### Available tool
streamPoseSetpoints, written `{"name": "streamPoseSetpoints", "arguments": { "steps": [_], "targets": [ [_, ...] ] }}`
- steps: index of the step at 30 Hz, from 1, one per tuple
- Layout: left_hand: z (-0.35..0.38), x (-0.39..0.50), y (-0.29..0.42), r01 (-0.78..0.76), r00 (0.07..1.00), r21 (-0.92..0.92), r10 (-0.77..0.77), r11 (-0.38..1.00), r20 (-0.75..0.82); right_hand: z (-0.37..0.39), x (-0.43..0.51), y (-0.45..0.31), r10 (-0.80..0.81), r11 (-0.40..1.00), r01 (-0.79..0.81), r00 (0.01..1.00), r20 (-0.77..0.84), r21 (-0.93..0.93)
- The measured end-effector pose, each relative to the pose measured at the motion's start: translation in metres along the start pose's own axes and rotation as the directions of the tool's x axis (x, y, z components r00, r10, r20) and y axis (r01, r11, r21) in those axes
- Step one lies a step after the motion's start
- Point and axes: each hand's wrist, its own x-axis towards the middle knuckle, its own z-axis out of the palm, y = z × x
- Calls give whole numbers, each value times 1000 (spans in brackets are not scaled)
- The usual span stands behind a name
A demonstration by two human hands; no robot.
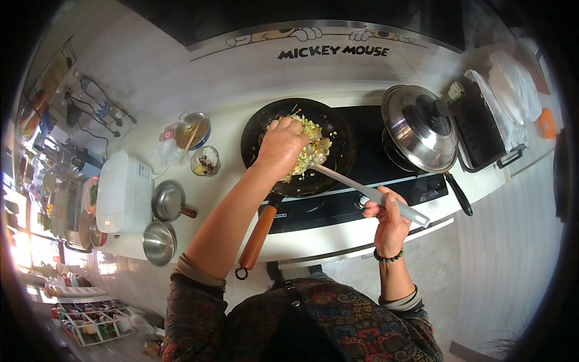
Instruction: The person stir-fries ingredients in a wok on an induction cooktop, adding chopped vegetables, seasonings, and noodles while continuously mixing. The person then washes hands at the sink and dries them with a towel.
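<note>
A black wok [253,140] with a wooden handle [258,237] sits on the left of the black glass hob. Chopped pale green vegetables [319,147], with red bits and some browned pieces, are heaped in it. Over the heap is my left hand [281,144], its fingers bent downward; the fingertips are hidden, so whether they hold anything does not show. My right hand [391,217] grips a grey spatula [350,182] by its handle. The spatula slants across the wok's right rim, its head down among the vegetables.
Right of the wok stands a pan under a domed steel lid [420,131], its black handle [459,194] jutting forward. Leftward are a glass bowl [206,161] with aromatics, a pot [193,129] with a wooden utensil, a small steel pan [167,201], a steel bowl [159,243] and a white rice cooker [124,192].
</note>
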Motion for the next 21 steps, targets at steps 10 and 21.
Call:
{"name": "streamPoseSetpoints", "arguments": {
  "steps": [10,21],
  "targets": [
    [-6,17,-10,-30,997,-130,38,991,61,0,1,-6,-12,1000,12,1000,22,-8],
    [-162,-48,77,-116,983,-975,116,-191,-140,-13,16,-6,-15,999,11,997,-78,-52]
  ]
}}
